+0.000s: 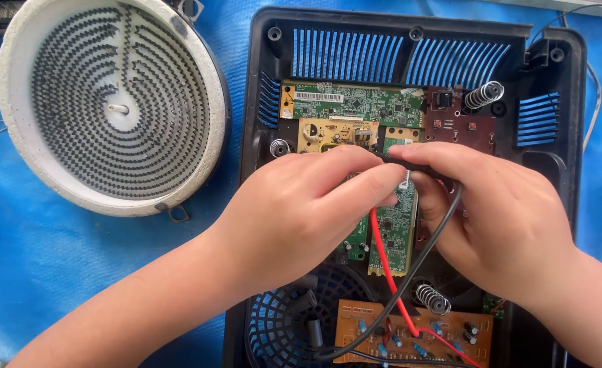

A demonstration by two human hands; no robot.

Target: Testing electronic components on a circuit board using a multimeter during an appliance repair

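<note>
- One round coil heating element (114, 102) in a white ceramic dish lies far left on the blue sheet (35, 272), apart from the housing.
- Black plastic cooker housing (560, 170) sits open at centre-right, with blue vent slats along the top.
- Left hand (301, 215) is over the housing middle, fingers curled and pressed together with their tips meeting the right hand's; what they pinch can't be made out.
- Green circuit board (355, 102) is at the top, a smaller green board (393, 235) under the fingers.
- Red wire (383, 262) and black wire (427, 249) run from under the hands down to the brown circuit board (417, 334).
- Right hand (505, 218) has thumb and fingers closed on a thin black probe-like piece (417, 163).
- Metal spring (485, 94) is at top right, another spring (432, 298) below.
</note>
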